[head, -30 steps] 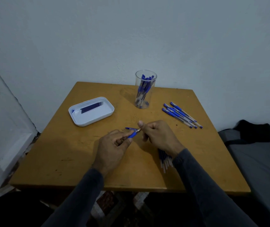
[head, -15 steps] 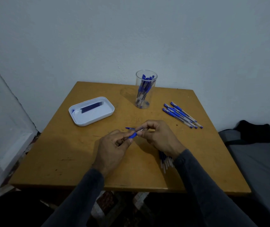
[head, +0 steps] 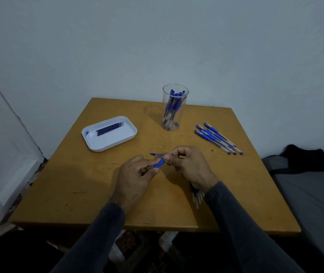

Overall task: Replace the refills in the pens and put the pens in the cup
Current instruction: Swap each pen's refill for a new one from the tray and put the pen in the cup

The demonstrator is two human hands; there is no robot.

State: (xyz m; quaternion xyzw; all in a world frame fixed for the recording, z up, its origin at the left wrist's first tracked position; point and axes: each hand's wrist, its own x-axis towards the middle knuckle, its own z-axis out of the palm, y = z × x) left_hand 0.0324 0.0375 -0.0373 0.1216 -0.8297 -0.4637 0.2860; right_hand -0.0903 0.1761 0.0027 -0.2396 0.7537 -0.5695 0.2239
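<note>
Two hands are meeting over the middle of the table [head: 74, 194]. Left hand [head: 135, 178] is pinching the blue grip end of a pen [head: 158, 164] between thumb and fingers. Right hand [head: 188, 164] is pinching the same pen at its far end, fingers curled round it. Pen is lying with its long axis running from lower left to upper right, held just above the tabletop between both hands. One blue cap [head: 156, 154] is lying flat just beyond the left fingers, pointing left. Used refills [head: 196, 196] are lying under the right wrist, partly hidden. Farther out, a clear cup [head: 175, 107] is standing upright and holding several blue pens. Loose pens [head: 218, 137] are lying in a row right of the cup. White tray [head: 109, 133] at left is holding dark refills [head: 110, 127].
</note>
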